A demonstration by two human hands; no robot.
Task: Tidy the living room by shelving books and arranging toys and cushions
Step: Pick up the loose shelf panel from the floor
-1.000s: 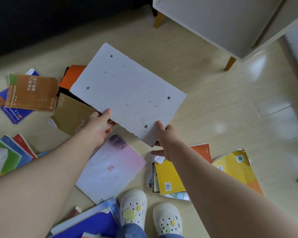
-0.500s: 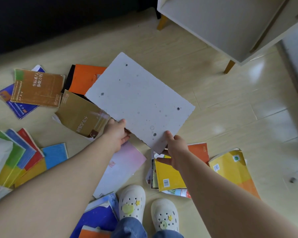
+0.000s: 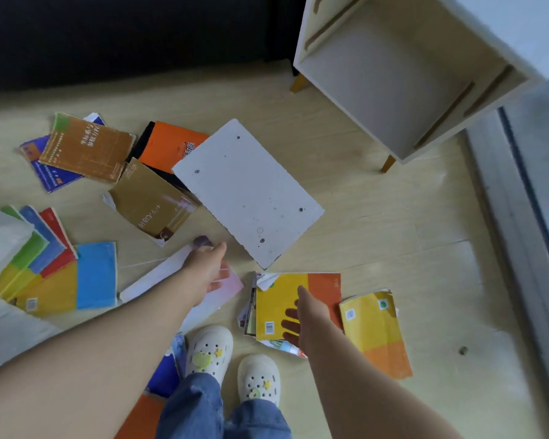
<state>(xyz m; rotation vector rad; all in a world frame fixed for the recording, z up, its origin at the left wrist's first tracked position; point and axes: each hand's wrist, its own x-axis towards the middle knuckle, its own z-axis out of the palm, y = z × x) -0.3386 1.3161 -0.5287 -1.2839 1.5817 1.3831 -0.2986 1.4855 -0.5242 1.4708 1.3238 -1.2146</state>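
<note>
The white book [image 3: 248, 191] lies on the pale wooden floor [image 3: 377, 248], its corner covering an orange book [image 3: 168, 144], just beside a brown book [image 3: 152, 204]. The left hand [image 3: 206, 270] is over a pink book [image 3: 232, 285] and the right hand [image 3: 308, 315] over a yellow book [image 3: 276, 299]; both have fingers spread and hold nothing. A white cabinet [image 3: 387, 90] stands beyond.

- Soft, even daylight; the floor [image 3: 377, 248] is bright, with a pale sheen beyond the right hand [image 3: 311, 315].
- Black band far above both hands, no detail in it.
- Left hand [image 3: 206, 267] is motion-blurred, fingertips ghosted.
- Right hand's fingers [image 3: 290, 313] are shaded dark against the yellow book [image 3: 276, 299].
- Wide-angle bend: cabinet [image 3: 377, 83] above the right hand leans; forearms balloon at the bottom edge.
- Book covers [image 3: 86, 147] left of the left hand are soft, print barely legible.
</note>
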